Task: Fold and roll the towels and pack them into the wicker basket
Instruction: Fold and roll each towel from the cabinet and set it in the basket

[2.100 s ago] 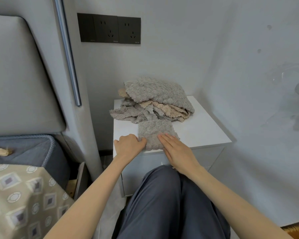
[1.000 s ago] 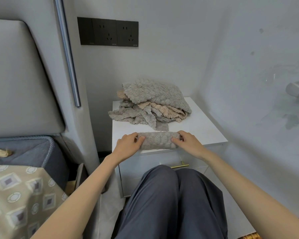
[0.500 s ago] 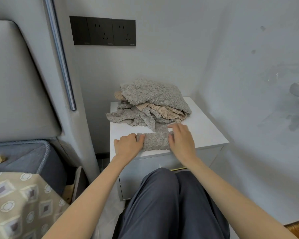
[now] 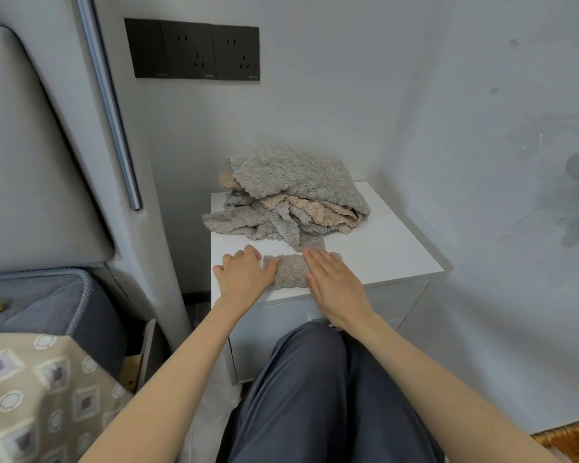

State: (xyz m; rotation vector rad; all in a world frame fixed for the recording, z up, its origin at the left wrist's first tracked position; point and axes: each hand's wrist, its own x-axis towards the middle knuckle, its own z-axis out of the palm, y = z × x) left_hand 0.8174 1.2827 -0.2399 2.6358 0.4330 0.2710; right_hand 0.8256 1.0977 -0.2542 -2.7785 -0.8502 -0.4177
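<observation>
A small grey towel (image 4: 290, 270), folded into a short thick band, lies near the front edge of the white nightstand (image 4: 386, 253). My left hand (image 4: 244, 277) has curled fingers and holds the band's left end, thumb on top. My right hand (image 4: 331, 284) lies flat with straight fingers over its right half, pressing it down. Behind them sits a loose pile of grey and beige towels (image 4: 291, 195). A strip of the wicker basket (image 4: 569, 439) shows at the bottom right corner, on the floor.
The nightstand stands in a corner, walls close behind and to the right. A grey padded headboard (image 4: 30, 145) and a bed with a patterned cover (image 4: 30, 389) are to the left. My knees in dark trousers (image 4: 315, 396) are right before the nightstand's drawers.
The towel went from a long strip held at both ends to a shorter band. My right hand moved left off the end and now lies flat on it. My left hand stayed put.
</observation>
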